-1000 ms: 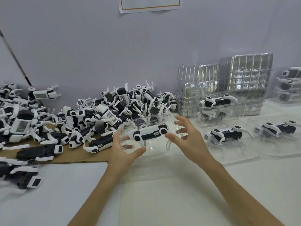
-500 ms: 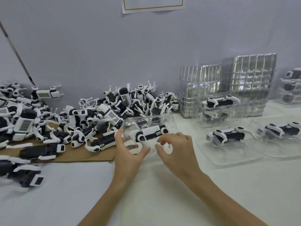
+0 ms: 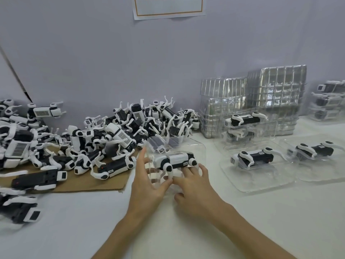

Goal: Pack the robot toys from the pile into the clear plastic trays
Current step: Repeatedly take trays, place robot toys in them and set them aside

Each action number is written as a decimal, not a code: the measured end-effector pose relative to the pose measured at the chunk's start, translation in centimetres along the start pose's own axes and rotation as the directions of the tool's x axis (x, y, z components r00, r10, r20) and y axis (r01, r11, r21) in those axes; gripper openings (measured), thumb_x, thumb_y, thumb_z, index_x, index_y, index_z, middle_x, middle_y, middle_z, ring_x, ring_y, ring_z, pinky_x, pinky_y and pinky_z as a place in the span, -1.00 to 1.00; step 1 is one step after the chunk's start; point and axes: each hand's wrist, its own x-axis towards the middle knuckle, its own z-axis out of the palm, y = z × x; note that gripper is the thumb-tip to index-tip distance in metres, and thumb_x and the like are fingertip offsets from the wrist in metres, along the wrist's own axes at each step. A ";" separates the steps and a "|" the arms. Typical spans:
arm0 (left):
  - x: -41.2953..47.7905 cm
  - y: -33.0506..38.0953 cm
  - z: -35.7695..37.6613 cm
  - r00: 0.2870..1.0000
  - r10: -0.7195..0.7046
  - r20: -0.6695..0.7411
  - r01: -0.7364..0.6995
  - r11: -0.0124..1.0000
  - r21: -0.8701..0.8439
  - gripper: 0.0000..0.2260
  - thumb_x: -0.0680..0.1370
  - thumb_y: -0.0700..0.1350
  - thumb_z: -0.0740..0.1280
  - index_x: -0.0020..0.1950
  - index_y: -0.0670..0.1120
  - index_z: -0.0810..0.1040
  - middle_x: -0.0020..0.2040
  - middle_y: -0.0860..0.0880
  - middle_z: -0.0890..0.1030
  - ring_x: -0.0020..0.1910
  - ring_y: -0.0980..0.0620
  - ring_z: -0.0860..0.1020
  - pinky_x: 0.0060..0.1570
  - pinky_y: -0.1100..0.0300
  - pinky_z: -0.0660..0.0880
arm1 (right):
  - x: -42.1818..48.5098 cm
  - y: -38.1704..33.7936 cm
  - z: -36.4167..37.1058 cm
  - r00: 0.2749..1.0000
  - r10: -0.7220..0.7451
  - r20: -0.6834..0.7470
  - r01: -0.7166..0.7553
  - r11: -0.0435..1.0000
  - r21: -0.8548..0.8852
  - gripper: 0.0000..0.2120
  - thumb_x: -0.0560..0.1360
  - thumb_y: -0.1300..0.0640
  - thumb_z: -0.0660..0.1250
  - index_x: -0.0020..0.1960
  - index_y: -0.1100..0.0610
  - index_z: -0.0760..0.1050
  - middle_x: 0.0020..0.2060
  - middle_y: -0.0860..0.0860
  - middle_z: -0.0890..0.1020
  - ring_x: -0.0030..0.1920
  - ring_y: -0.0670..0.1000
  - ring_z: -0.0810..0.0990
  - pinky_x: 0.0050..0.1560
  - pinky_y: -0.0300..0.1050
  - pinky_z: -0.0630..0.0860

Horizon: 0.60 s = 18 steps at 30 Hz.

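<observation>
A clear plastic tray (image 3: pixel 198 146) sits low in front of me with a white and black robot toy (image 3: pixel 174 160) lying in it. My left hand (image 3: pixel 147 182) holds the tray's left end between thumb and spread fingers. My right hand (image 3: pixel 194 184) lies on the tray's near side, its straight fingers pressing by the toy's legs. The pile of robot toys (image 3: pixel 119 131) spreads to the left, partly on brown cardboard (image 3: pixel 93 185).
Two stacks of empty clear trays (image 3: pixel 222 101) (image 3: pixel 280 90) stand against the wall at the right. Trays holding toys lie at the right (image 3: pixel 255 171) (image 3: pixel 317 165), another (image 3: pixel 248 128) sits behind them, and more are stacked at the far right (image 3: pixel 328 103). A white table (image 3: pixel 261 212) surrounds my arms.
The tray with the toy has come down toward the table. My right hand moved from the tray's right end onto its near side, fingers now pressing by the toy.
</observation>
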 end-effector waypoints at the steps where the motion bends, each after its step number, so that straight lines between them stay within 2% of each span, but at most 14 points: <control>1: -0.1 0.2 0.1 1.000 0.010 0.010 -0.010 1.000 0.011 -0.04 0.37 -0.03 0.61 0.55 0.35 0.07 0.34 0.44 0.35 0.28 0.18 0.50 0.10 0.25 0.58 | 0.0 0.1 0.2 1.000 0.004 0.010 -0.004 1.000 -0.017 -0.55 0.48 0.01 0.16 0.37 -0.13 0.43 0.32 0.06 0.41 0.40 0.11 0.30 0.46 0.14 -0.26; 2: -0.1 0.4 0.2 1.000 0.015 0.009 -0.015 1.000 0.020 -0.04 0.36 0.02 0.60 0.56 0.33 0.06 0.37 0.44 0.34 0.32 0.18 0.48 0.14 0.25 0.55 | 0.0 0.1 0.4 1.000 0.007 0.005 -0.007 1.000 -0.015 -0.55 0.47 0.02 0.16 0.36 -0.12 0.43 0.31 0.06 0.41 0.38 0.11 0.30 0.45 0.14 -0.26; 3: -0.1 0.6 0.2 1.000 0.022 -0.003 -0.022 0.999 0.031 -0.05 0.35 0.07 0.59 0.57 0.31 0.06 0.36 0.48 0.32 0.32 0.25 0.46 0.15 0.34 0.50 | 0.0 0.1 0.4 1.000 0.006 -0.007 -0.006 1.000 -0.010 -0.55 0.46 0.02 0.16 0.35 -0.12 0.44 0.30 0.06 0.41 0.37 0.11 0.31 0.45 0.12 -0.28; 5: 0.0 0.7 0.1 0.999 0.029 -0.035 -0.027 0.998 0.061 -0.05 0.33 0.10 0.57 0.57 0.27 0.08 0.33 0.54 0.31 0.26 0.41 0.43 0.07 0.48 0.42 | 0.2 0.2 0.4 0.999 0.001 -0.035 -0.001 1.000 0.002 -0.54 0.44 0.02 0.15 0.33 -0.13 0.45 0.28 0.05 0.43 0.36 0.10 0.33 0.44 0.10 -0.30; 9: 0.0 0.7 0.2 0.996 0.005 -0.093 0.006 0.993 0.116 -0.03 0.35 -0.03 0.62 0.55 0.33 0.08 0.31 0.51 0.35 0.23 0.43 0.44 0.05 0.37 0.39 | 0.3 0.2 0.0 0.997 -0.016 -0.082 0.021 0.998 0.059 -0.56 0.44 0.05 0.19 0.30 -0.13 0.50 0.29 0.07 0.46 0.38 0.09 0.35 0.45 0.04 -0.37; 13: 0.1 0.5 0.2 0.989 -0.031 -0.141 0.052 0.989 0.142 -0.04 0.35 -0.01 0.62 0.53 0.33 0.07 0.26 0.37 0.43 0.19 0.37 0.47 0.08 0.22 0.45 | 0.2 0.1 -0.8 0.996 -0.032 -0.084 0.041 0.993 0.109 -0.58 0.48 0.06 0.26 0.32 -0.17 0.51 0.32 0.03 0.49 0.41 0.03 0.35 0.45 -0.05 -0.40; 16: 0.5 0.3 -0.4 0.978 -0.076 -0.194 0.105 0.983 0.147 -0.05 0.35 0.04 0.62 0.55 0.25 0.08 0.19 0.34 0.43 0.09 0.30 0.51 -0.08 0.22 0.46 | 0.0 0.1 -1.3 0.987 -0.047 -0.152 0.071 0.985 0.158 -0.64 0.53 0.07 0.29 0.27 -0.21 0.58 0.32 -0.03 0.55 0.37 -0.05 0.41 0.50 -0.04 -0.27; 18: 1.0 0.0 -1.2 0.963 -0.169 -0.210 0.190 0.978 0.083 -0.06 0.35 0.06 0.61 0.57 0.17 0.10 0.25 0.21 0.46 0.02 0.38 0.49 -0.12 0.31 0.41 | -0.1 0.0 -1.6 0.960 -0.060 -0.272 0.116 0.974 0.193 -0.72 0.54 0.10 0.32 0.16 -0.17 0.66 0.14 -0.13 0.66 0.22 -0.09 0.53 0.49 -0.09 -0.11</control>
